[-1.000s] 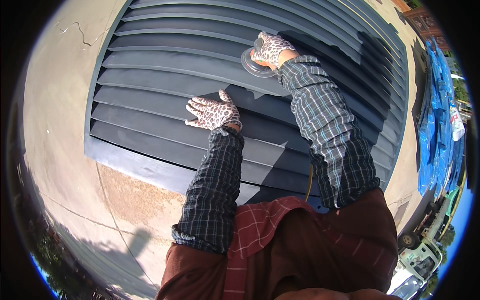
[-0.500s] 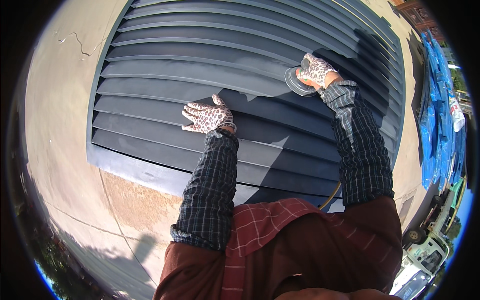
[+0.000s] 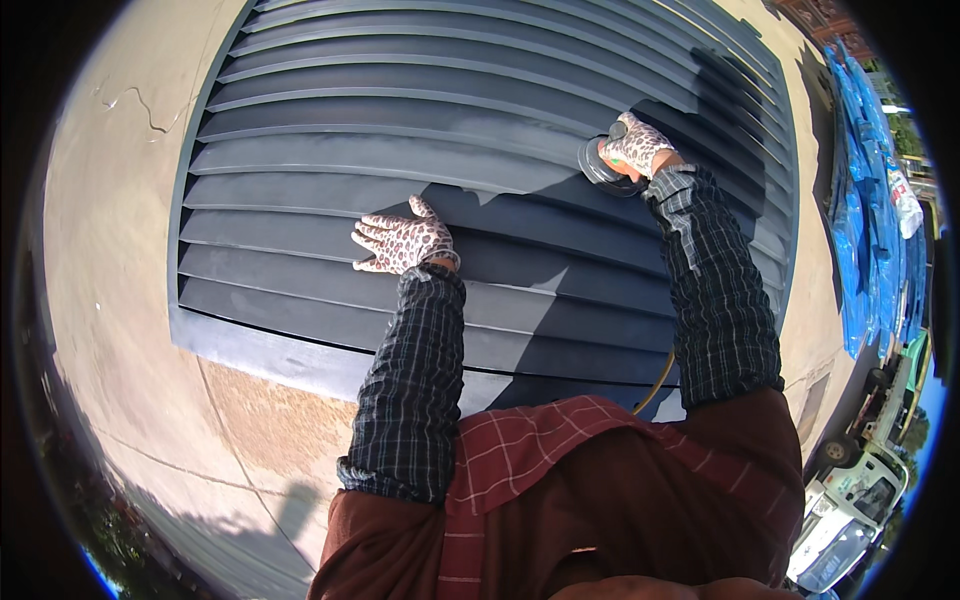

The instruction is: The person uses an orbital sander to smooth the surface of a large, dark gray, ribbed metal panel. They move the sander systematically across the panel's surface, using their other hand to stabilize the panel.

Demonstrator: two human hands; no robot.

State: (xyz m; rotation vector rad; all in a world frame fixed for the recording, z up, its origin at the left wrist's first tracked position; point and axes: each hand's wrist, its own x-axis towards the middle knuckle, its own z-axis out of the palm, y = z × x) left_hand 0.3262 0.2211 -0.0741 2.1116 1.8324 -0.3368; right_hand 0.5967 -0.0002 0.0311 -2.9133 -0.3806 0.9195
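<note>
One round disc tool (image 3: 600, 168) is resting on the grey slatted panel (image 3: 310, 155), the right hand (image 3: 637, 145) gripping it; the left hand (image 3: 408, 240) (fingers splayed wide) is lying nearer, and I'm seeing blue sheeting (image 3: 865, 200) beyond

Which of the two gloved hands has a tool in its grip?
The right hand, closed around a round disc-based tool. The left hand holds no tool: its fingers are spread on the dark slatted panel.
</note>
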